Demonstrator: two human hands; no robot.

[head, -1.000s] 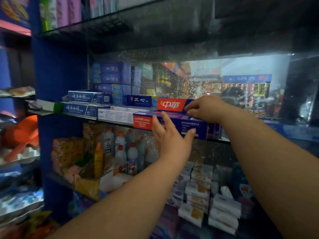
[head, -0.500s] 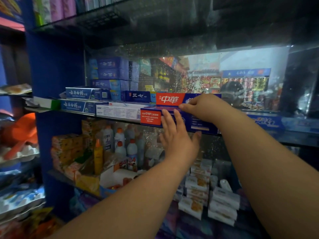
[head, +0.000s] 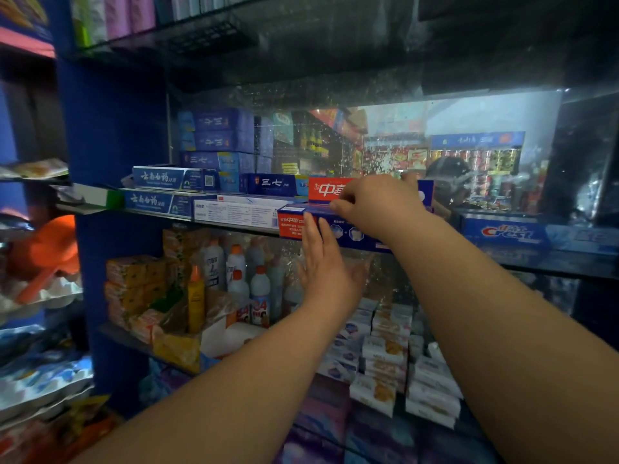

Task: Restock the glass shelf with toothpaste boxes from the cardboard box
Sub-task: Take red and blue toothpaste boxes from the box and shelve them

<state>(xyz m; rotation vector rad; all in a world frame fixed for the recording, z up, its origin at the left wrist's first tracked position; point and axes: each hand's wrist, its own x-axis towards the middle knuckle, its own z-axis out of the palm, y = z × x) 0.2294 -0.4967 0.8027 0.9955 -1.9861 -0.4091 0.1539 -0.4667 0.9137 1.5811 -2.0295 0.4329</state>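
Observation:
A red-and-blue toothpaste box [head: 290, 226] lies at the front edge of the glass shelf [head: 536, 262], its left end beside a white box [head: 234, 212]. A second red-and-blue box [head: 323, 190] sits just behind and above it. My right hand [head: 378, 204] curls over the top edge of the front box, covering part of the upper box's label. The fingertips of my left hand [head: 326, 266] press flat against the front box's face, fingers straight and apart. No cardboard box is in view.
Blue toothpaste boxes [head: 157, 177] fill the shelf's left end, with a taller stack [head: 221, 132] behind them. A Crest box [head: 505, 232] lies to the right. Bottles [head: 248, 279] and small soap boxes [head: 385, 349] crowd the shelf below. A mirrored back panel reflects the shop.
The front box has slid right, from overlapping the white box to lying beside it. My left fingertips have risen onto its face. My right hand now covers more of the upper label.

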